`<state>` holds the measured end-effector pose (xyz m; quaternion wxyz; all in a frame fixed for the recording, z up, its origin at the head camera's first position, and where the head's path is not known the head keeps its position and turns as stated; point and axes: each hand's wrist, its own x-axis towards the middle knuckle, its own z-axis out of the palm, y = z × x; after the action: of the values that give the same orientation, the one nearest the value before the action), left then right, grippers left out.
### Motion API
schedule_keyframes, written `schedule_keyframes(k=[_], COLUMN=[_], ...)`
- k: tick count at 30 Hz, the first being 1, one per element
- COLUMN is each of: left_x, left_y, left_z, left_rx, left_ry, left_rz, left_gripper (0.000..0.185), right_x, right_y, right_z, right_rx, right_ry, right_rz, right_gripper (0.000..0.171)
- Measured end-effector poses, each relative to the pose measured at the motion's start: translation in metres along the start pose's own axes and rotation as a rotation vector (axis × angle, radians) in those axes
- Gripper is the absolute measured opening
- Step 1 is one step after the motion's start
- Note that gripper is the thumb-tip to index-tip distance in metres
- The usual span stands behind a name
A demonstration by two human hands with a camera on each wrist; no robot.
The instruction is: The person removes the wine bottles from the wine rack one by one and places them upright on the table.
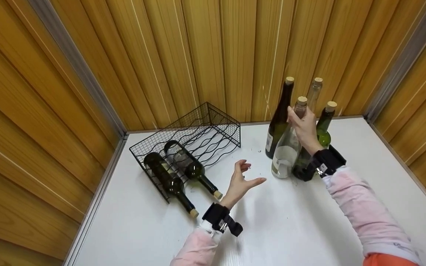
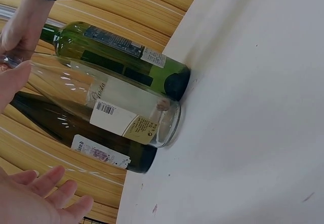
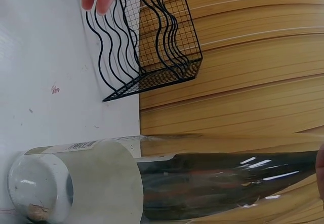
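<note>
1. Right hand (image 1: 303,127) grips the neck of the clear bottle (image 1: 286,149), fingers curled round it just under the cork; black wrist strap and pink sleeve behind it.
2. Clear bottle stands on the white table (image 1: 309,229), tilted a little toward the person, front of a cluster of four bottles near the back right corner. White label low on its body; left wrist view shows a barcode on that label (image 2: 109,110).
3. Dark bottle (image 1: 279,120) stands upright just left of and behind the clear one, touching or nearly so.
4. Green bottle (image 1: 322,129) stands just right of the right hand, base partly hidden by the wrist strap.
5. Fourth bottle (image 1: 314,92), pale glass, stands behind the hand; only its neck and cork show.
6. Left hand (image 1: 240,183) hovers over the table between rack and bottles, fingers spread and relaxed, palm turned toward the clear bottle, holding nothing, not touching it.
7. Wire rack (image 1: 198,136), black, sits on the table at back left, near the wooden wall (image 1: 213,51).
8. Two dark bottles lie in the rack, necks pointing toward the person: left racked bottle (image 1: 166,179) and right racked bottle (image 1: 189,166), side by side.
</note>
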<state>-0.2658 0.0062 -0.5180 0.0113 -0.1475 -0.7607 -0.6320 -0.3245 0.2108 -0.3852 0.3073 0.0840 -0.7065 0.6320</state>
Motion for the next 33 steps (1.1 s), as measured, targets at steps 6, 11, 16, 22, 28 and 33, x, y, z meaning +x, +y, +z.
schedule_keyframes(k=[6,11,16,22,28,33], left_x=[0.001,0.001,0.001,0.000,0.000,0.001], left_y=[0.000,-0.001,-0.002,-0.001,-0.002,-0.002], left_z=[0.001,0.000,0.000,0.000,0.001,0.001], left_rx=[0.007,-0.006,-0.017,-0.021,-0.005,-0.009], left_ry=[0.014,0.007,0.011,0.007,-0.009,-0.012], left_rz=[0.007,-0.007,0.006,0.007,-0.005,-0.011], left_gripper=[0.075,0.078,0.075,0.073,0.076,0.074], right_x=[0.002,0.003,0.003,0.003,0.001,0.002], right_y=[0.005,0.007,0.008,0.005,0.000,-0.006], right_z=[-0.001,-0.002,-0.001,0.000,-0.001,-0.003], right_rx=[0.027,0.036,0.037,0.014,-0.035,-0.046], right_ry=[-0.009,-0.016,-0.034,-0.051,-0.049,-0.083], right_rz=[0.007,0.006,0.005,0.011,0.059,0.075], right_gripper=[0.015,0.017,0.021,0.022,0.017,0.026])
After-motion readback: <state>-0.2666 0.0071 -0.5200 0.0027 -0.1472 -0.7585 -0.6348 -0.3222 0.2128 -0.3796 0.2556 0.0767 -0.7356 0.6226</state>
